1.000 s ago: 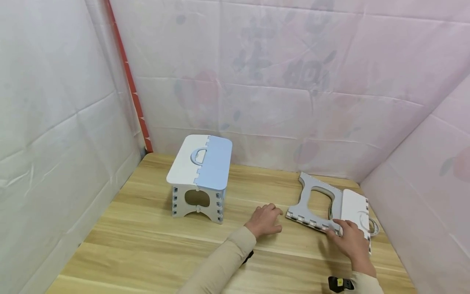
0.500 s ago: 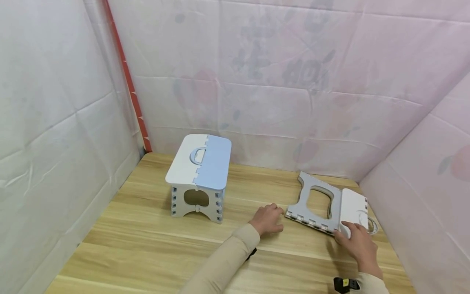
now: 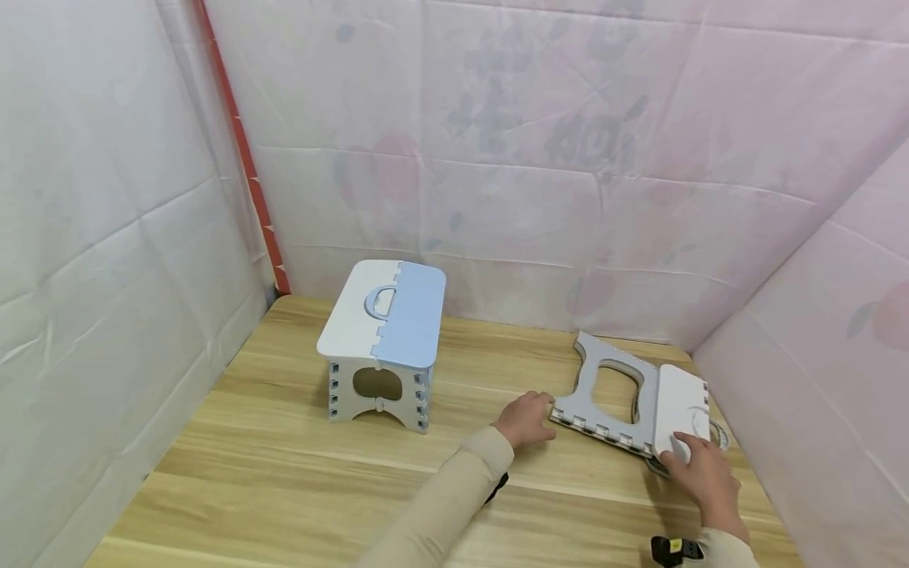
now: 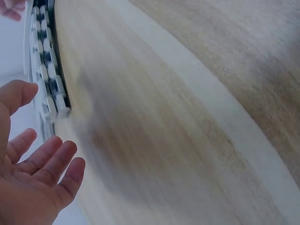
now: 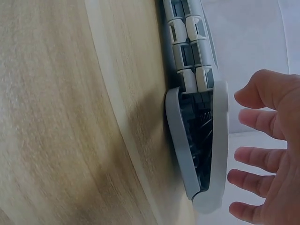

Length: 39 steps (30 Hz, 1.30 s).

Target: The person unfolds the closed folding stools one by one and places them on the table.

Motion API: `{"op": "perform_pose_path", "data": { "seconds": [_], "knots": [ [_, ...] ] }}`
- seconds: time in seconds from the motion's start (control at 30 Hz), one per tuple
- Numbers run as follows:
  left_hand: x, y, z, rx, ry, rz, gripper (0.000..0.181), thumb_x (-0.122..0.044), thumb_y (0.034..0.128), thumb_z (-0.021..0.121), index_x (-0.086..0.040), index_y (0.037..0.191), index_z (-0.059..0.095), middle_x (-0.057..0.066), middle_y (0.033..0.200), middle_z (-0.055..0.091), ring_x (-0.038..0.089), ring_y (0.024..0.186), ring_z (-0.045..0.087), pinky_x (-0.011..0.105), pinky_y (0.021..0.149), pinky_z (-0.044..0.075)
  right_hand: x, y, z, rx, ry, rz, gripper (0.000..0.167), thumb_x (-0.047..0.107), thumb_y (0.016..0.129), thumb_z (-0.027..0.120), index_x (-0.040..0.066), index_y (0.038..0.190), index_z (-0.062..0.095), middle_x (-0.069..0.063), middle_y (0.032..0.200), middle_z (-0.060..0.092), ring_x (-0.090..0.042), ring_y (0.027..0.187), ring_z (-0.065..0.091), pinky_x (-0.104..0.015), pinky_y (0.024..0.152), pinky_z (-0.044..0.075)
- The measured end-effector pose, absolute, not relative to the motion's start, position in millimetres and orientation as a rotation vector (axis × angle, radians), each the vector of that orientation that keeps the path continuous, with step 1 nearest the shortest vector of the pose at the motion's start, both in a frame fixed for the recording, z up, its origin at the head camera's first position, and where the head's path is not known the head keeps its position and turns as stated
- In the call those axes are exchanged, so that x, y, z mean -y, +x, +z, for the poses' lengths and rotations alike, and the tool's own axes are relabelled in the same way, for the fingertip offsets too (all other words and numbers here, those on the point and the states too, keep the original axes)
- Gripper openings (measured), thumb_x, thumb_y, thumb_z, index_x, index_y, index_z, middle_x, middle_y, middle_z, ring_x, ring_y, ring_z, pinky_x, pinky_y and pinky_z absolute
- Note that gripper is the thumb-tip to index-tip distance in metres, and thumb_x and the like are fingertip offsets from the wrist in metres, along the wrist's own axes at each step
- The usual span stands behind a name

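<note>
A folded plastic step stool (image 3: pixel 675 402) lies flat on the table at the right, its grey leg panel (image 3: pixel 642 435) pointing left and its white seat part at the right. My left hand (image 3: pixel 525 422) is by the leg panel's near left corner; in the left wrist view the left hand (image 4: pixel 33 183) has its fingers spread beside the hinge row (image 4: pixel 47 61). Over the white part's near corner is my right hand (image 3: pixel 706 473). The right wrist view shows the right hand (image 5: pixel 276 159) with fingers extended, just off the white seat edge (image 5: pixel 220 140).
An unfolded white and blue step stool (image 3: pixel 419 308) stands upright left of my hands. The wooden table (image 3: pixel 284 473) carries both stools. Sheeted walls (image 3: pixel 497 197) enclose its back and sides, and the right one stands close to the folded stool.
My right hand has moved rightward along the folded stool's near edge, from the leg panel to the white part. The left hand has shifted slightly right, closer to the stool's corner.
</note>
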<state>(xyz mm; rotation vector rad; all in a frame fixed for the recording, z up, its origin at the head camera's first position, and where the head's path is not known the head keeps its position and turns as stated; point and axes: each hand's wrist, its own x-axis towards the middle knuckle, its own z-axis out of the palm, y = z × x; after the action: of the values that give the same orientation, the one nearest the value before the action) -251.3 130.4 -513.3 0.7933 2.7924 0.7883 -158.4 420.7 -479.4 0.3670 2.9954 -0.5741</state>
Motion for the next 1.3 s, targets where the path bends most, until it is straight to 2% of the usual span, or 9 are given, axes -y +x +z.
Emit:
{"op": "perform_pose_path", "data": {
  "seconds": [0.17, 0.43, 0.63, 0.7, 0.8, 0.9, 1.0, 1.13, 1.3],
  "knots": [
    [-131, -256, -520, -2.785, 0.674, 0.856, 0.053, -0.028, 0.0779, 0.073, -0.017, 0.126, 0.055, -0.002, 0.110, 0.057, 0.010, 0.096, 0.055, 0.021, 0.079, 0.044, -424, -159, -483, -2.999, 0.434, -0.602, 0.059, 0.036, 0.090, 0.050, -0.008, 0.129, 0.042, -0.041, 0.126, 0.031, -0.060, 0.108, 0.034, -0.073, 0.070, 0.032],
    [-132, -260, -528, -2.796, 0.657, 0.937, 0.052, -0.024, 0.0770, 0.074, -0.015, 0.125, 0.056, 0.000, 0.104, 0.058, 0.011, 0.089, 0.056, 0.022, 0.076, 0.045, -432, -160, -489, -3.022, 0.528, -0.642, 0.059, 0.031, 0.088, 0.053, -0.009, 0.129, 0.039, -0.042, 0.126, 0.031, -0.059, 0.110, 0.032, -0.072, 0.073, 0.032],
    [-140, -265, -534, -2.741, 0.666, 1.087, 0.051, -0.017, 0.0767, 0.072, -0.007, 0.124, 0.057, 0.002, 0.099, 0.061, 0.010, 0.087, 0.056, 0.021, 0.075, 0.045, -436, -159, -495, -3.041, 0.593, -0.720, 0.059, 0.023, 0.087, 0.049, -0.018, 0.128, 0.034, -0.045, 0.123, 0.033, -0.059, 0.109, 0.034, -0.066, 0.083, 0.033],
    [-143, -267, -535, -2.704, 0.673, 1.127, 0.052, -0.015, 0.0778, 0.070, -0.004, 0.126, 0.055, 0.004, 0.089, 0.062, 0.010, 0.079, 0.055, 0.020, 0.075, 0.045, -437, -159, -497, -3.048, 0.634, -0.760, 0.061, 0.021, 0.087, 0.050, -0.021, 0.127, 0.033, -0.045, 0.121, 0.035, -0.058, 0.107, 0.037, -0.063, 0.086, 0.034],
    [-147, -267, -533, -2.682, 0.691, 1.145, 0.053, -0.011, 0.0768, 0.070, -0.001, 0.127, 0.054, 0.003, 0.084, 0.062, 0.009, 0.071, 0.051, 0.019, 0.076, 0.044, -438, -159, -500, -3.081, 0.671, -0.801, 0.056, 0.020, 0.086, 0.053, -0.024, 0.117, 0.039, -0.044, 0.108, 0.043, -0.055, 0.095, 0.046, -0.060, 0.079, 0.039],
    [-148, -265, -526, -2.658, 0.712, 1.139, 0.037, -0.007, 0.0762, 0.070, -0.003, 0.112, 0.061, 0.001, 0.080, 0.059, 0.009, 0.068, 0.046, 0.018, 0.069, 0.043, -438, -157, -502, -3.092, 0.697, -0.834, 0.051, 0.023, 0.086, 0.054, -0.024, 0.105, 0.044, -0.042, 0.097, 0.048, -0.052, 0.084, 0.051, -0.058, 0.070, 0.041],
    [-147, -262, -520, -2.655, 0.741, 1.122, 0.015, -0.004, 0.0765, 0.070, -0.008, 0.087, 0.059, -0.003, 0.072, 0.054, 0.009, 0.063, 0.041, 0.019, 0.057, 0.038, -436, -155, -504, -3.030, 0.763, -0.895, 0.056, 0.028, 0.089, 0.050, -0.023, 0.111, 0.041, -0.043, 0.105, 0.046, -0.055, 0.091, 0.047, -0.059, 0.077, 0.039],
    [-147, -261, -515, -2.684, 0.768, 1.077, 0.027, -0.003, 0.0777, 0.070, -0.010, 0.067, 0.046, -0.006, 0.060, 0.038, 0.010, 0.057, 0.033, 0.019, 0.052, 0.031, -435, -153, -505, -2.923, 0.839, -0.943, 0.067, 0.036, 0.092, 0.043, -0.021, 0.125, 0.033, -0.044, 0.121, 0.036, -0.059, 0.104, 0.037, -0.061, 0.090, 0.032],
    [-150, -260, -515, -2.732, 0.757, 1.020, 0.039, 0.001, 0.0826, 0.062, -0.012, 0.060, 0.033, -0.004, 0.057, 0.024, 0.010, 0.054, 0.025, 0.019, 0.049, 0.025, -437, -153, -506, -2.905, 0.820, -0.921, 0.068, 0.039, 0.093, 0.040, -0.020, 0.125, 0.035, -0.044, 0.122, 0.035, -0.060, 0.105, 0.037, -0.061, 0.090, 0.032]
  ]
}}
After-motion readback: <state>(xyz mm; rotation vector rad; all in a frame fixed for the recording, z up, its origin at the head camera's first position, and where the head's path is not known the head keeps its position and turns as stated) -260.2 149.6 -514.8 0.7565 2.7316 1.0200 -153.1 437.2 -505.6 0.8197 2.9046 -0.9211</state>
